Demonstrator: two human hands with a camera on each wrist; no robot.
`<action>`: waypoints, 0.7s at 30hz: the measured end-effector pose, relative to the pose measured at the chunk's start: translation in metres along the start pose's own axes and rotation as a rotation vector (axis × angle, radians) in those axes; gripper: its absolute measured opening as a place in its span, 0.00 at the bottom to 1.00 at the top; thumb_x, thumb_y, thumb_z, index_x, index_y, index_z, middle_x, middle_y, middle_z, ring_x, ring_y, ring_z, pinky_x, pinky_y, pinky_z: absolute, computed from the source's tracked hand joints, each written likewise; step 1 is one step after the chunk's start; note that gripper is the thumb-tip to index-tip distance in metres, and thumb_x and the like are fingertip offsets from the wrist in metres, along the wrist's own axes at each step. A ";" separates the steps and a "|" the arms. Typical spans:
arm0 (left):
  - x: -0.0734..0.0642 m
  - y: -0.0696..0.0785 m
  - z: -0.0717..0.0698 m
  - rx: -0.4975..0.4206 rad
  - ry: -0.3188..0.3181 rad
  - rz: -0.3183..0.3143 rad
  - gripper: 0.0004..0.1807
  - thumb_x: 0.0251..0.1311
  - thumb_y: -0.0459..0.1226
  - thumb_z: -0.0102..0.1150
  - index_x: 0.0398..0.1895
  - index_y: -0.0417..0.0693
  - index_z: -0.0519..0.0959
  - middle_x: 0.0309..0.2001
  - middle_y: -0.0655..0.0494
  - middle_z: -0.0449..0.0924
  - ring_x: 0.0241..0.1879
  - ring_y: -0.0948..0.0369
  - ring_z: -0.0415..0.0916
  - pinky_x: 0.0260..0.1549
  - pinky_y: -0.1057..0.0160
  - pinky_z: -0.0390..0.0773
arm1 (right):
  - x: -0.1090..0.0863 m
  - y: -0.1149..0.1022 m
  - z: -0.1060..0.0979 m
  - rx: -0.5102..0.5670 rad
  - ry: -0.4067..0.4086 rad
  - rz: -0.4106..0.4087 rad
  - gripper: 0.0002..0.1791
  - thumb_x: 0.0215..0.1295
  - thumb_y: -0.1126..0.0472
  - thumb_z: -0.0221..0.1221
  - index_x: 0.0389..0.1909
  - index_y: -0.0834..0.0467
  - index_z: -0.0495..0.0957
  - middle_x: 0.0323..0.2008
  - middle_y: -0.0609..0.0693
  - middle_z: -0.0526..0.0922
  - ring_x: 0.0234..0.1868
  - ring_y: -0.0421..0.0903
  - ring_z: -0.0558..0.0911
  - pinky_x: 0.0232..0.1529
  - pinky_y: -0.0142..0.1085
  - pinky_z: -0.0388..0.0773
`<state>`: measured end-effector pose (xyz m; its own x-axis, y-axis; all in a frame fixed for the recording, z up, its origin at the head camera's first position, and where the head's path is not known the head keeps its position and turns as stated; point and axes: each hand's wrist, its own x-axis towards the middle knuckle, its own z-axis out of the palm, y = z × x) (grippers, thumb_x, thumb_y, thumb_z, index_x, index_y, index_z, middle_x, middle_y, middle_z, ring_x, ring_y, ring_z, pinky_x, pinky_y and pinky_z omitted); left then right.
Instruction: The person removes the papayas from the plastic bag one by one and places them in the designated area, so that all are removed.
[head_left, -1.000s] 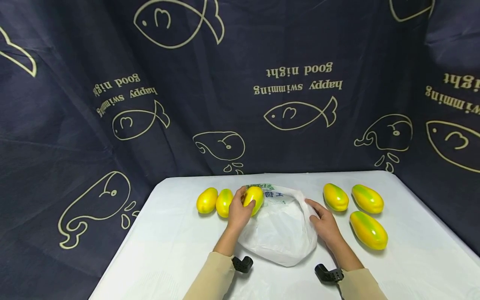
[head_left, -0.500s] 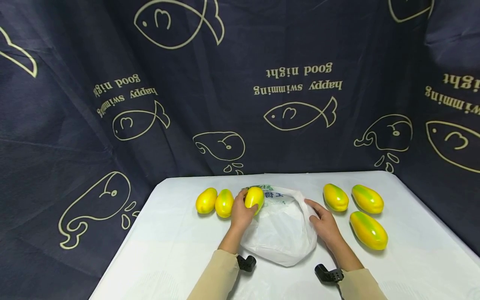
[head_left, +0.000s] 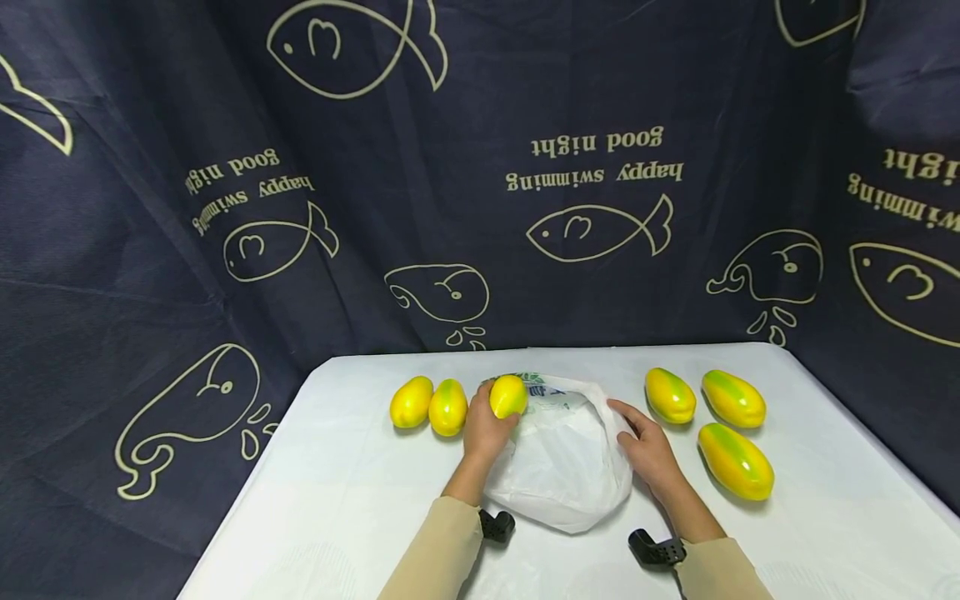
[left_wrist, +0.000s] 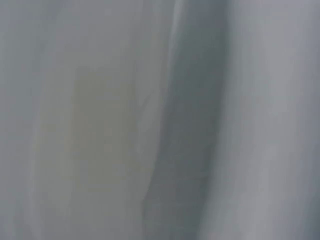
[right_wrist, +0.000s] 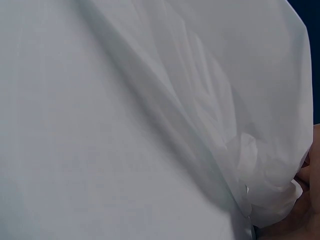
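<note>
My left hand (head_left: 486, 429) grips a yellow papaya (head_left: 508, 396) at the left side of the mouth of a white plastic bag (head_left: 566, 483). The bag stands wide at the middle of the table, green and blue print at its far rim. My right hand (head_left: 651, 450) pinches the bag's right rim; in the right wrist view the fingers (right_wrist: 302, 175) are partly behind the bunched plastic. Mostly blurred white plastic fills the left wrist view. Beside my left hand lie two more yellow papayas, a near one (head_left: 448, 408) and a farther one (head_left: 412, 402).
On the right of the white table (head_left: 337, 483) lie three yellow-green papayas: one at the back (head_left: 670, 396), one farther right (head_left: 733, 399) and one nearer me (head_left: 737, 461). A dark curtain (head_left: 420, 183) with fish and whale drawings hangs behind the table.
My left hand has shifted slightly right with the papaya, which now shows less of its lower end. My right hand stays at the bag's rim.
</note>
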<state>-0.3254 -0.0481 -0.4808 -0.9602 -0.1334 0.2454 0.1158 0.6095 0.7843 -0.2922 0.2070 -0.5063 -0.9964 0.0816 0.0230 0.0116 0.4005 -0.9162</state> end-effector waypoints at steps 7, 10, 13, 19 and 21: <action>0.002 -0.003 0.001 -0.028 -0.010 -0.024 0.40 0.50 0.33 0.72 0.69 0.41 0.67 0.64 0.41 0.75 0.64 0.45 0.74 0.67 0.45 0.72 | 0.000 0.000 0.001 -0.003 0.003 -0.006 0.32 0.68 0.70 0.44 0.74 0.58 0.62 0.77 0.58 0.60 0.80 0.57 0.54 0.79 0.53 0.52; 0.002 -0.003 0.000 -0.046 -0.009 -0.034 0.40 0.51 0.33 0.72 0.69 0.41 0.67 0.65 0.42 0.75 0.65 0.45 0.73 0.67 0.45 0.71 | 0.000 0.000 0.000 -0.007 -0.001 -0.002 0.32 0.68 0.71 0.43 0.74 0.58 0.62 0.77 0.58 0.59 0.80 0.58 0.54 0.79 0.53 0.52; 0.002 -0.003 -0.001 -0.059 -0.002 -0.029 0.40 0.50 0.32 0.72 0.68 0.41 0.68 0.64 0.42 0.76 0.64 0.45 0.74 0.66 0.45 0.72 | 0.000 0.000 0.000 -0.001 0.002 -0.005 0.32 0.67 0.71 0.43 0.74 0.58 0.63 0.77 0.58 0.60 0.80 0.58 0.55 0.79 0.53 0.53; -0.001 0.000 -0.007 -0.109 -0.004 -0.021 0.40 0.51 0.32 0.71 0.70 0.42 0.66 0.65 0.41 0.75 0.65 0.44 0.72 0.67 0.44 0.71 | -0.001 0.001 0.001 0.018 0.006 -0.018 0.32 0.67 0.71 0.44 0.73 0.58 0.64 0.77 0.59 0.60 0.79 0.58 0.56 0.78 0.53 0.55; -0.003 0.001 -0.010 -0.124 -0.007 -0.012 0.40 0.51 0.32 0.70 0.70 0.41 0.66 0.65 0.42 0.74 0.66 0.44 0.72 0.68 0.44 0.71 | -0.002 0.001 0.001 0.021 0.006 -0.020 0.32 0.66 0.71 0.44 0.73 0.58 0.63 0.76 0.60 0.60 0.79 0.59 0.57 0.78 0.54 0.55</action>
<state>-0.3203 -0.0548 -0.4755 -0.9633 -0.1347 0.2322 0.1346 0.5061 0.8519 -0.2906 0.2063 -0.5072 -0.9959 0.0796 0.0439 -0.0101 0.3828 -0.9238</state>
